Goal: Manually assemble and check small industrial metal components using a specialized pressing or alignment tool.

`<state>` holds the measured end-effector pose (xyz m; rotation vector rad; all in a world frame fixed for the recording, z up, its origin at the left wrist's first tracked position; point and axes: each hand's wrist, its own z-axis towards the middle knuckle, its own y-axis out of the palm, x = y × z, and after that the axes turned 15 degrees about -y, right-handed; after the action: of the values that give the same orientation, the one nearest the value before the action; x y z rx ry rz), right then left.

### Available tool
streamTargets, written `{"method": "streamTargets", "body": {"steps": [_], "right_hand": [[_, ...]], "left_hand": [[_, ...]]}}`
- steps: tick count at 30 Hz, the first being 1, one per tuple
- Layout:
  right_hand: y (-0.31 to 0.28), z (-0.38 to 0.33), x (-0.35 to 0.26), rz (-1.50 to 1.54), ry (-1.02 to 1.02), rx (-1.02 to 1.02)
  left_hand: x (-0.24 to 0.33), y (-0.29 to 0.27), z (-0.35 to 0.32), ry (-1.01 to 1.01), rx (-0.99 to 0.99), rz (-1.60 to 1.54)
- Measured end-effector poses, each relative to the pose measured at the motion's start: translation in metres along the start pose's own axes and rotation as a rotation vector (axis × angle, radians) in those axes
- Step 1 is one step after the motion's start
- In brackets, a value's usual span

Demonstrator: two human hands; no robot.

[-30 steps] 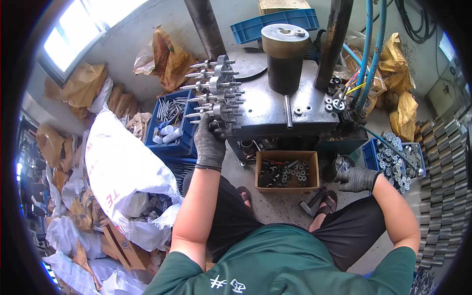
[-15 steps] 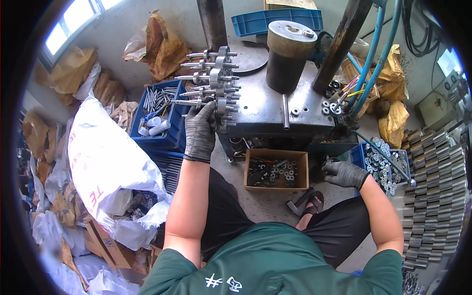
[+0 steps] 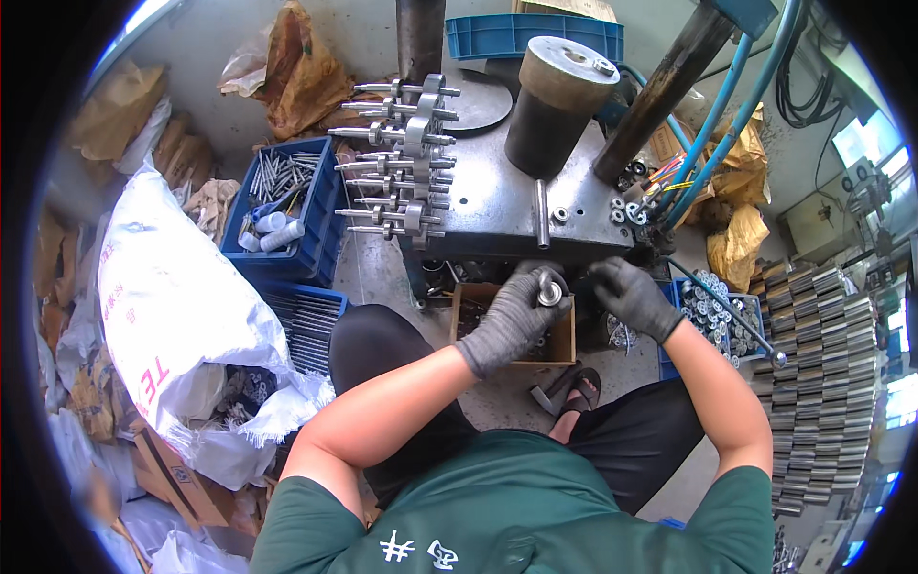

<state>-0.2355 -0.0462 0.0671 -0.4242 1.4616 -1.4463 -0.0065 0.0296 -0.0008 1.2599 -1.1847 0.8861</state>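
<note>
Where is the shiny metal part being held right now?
In the head view, the metal part is right of centre, held in the person's left hand, with the right hand to its right and the metal bench beyond.

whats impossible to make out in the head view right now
In the head view:
Metal part: lower end hidden by the left hand.
Right hand: fingertips blurred, grip unclear.
Brown box: contents partly covered by the left hand.
Left steel column: top cut off by the upper edge.
</note>
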Motion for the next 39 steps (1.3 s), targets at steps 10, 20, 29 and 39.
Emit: {"method": "streamTargets", "body": {"steps": [10, 20, 29, 39], "right_hand": [[0.033, 0.102, 0.042, -0.339, 0.244, 0.109], [-0.005, 0.129, 0.066, -0.253, 0.087, 0.727], [-0.128, 0.216, 0.079, -0.332, 0.031, 0.987], [-0.124, 0.237, 0.07, -0.472, -0.012, 0.853]], "left_hand": [[-0.015, 0.019, 0.019, -0.57, -0.047, -0.23], [-0.016, 0.021, 0.013, -0.532, 0.06, -0.246], [-0.026, 0.027, 0.023, -0.539, -0.056, -0.426], [-0.028, 0.018, 0.025, -0.501, -0.087, -0.546]]}}
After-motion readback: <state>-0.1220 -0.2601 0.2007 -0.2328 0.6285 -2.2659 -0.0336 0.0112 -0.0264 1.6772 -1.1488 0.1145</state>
